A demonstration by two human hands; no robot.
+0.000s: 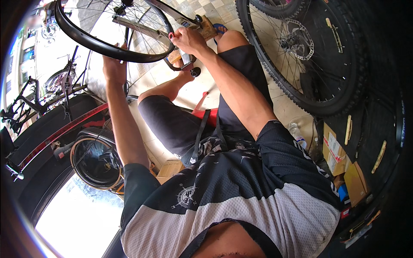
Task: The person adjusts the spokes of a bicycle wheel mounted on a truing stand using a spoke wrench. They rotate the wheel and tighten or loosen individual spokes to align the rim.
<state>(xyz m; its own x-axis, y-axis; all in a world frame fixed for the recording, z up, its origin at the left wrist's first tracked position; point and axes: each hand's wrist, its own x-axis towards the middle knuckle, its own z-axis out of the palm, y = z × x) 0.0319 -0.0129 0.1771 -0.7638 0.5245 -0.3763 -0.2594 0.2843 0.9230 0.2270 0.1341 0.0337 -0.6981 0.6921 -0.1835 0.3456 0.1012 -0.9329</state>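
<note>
A bicycle wheel without a tyre, its black rim point(92, 46) and thin spokes in view, sits at the top in a metal wheel truing stand point(161, 36) with black knobs. My left hand point(114, 69) is closed at the near left part of the rim; the rim hides most of its fingers. At the rim's right side, my right hand point(189, 41) is closed, with a small red piece point(171, 35) showing at the fingertips, perhaps a spoke wrench. The stand's lower bracket point(187, 66) hangs just below that hand.
A mountain bike wheel with a knobby tyre point(275, 81) and disc rotor stands close on my right. Bike frames point(56, 133) and another wheel point(95, 158) are at left. Cardboard boxes point(335, 150) and a plastic bottle point(297, 131) lie right of my body. Tiles point(148, 84) cover the floor.
</note>
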